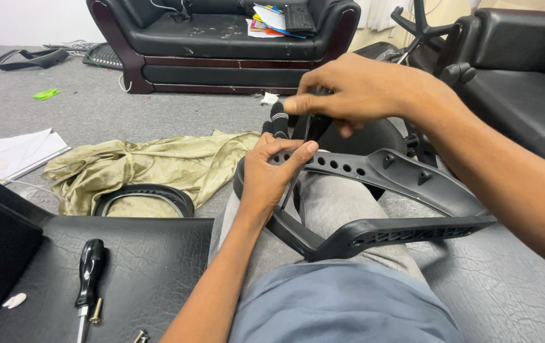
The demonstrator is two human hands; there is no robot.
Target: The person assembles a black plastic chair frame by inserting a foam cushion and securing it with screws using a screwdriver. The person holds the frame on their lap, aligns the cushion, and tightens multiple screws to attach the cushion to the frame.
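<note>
On lap: two hands point(272, 171), one frame point(380, 184).

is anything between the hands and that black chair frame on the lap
Nothing visible does. The left hand already grips the black plastic chair frame at its perforated edge, and the right hand holds a dark-handled tool directly above the same spot, with no object between them.

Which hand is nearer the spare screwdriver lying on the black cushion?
Left. The left hand grips the chair frame, up and right of the screwdriver; the right hand is higher and farther right.
</note>
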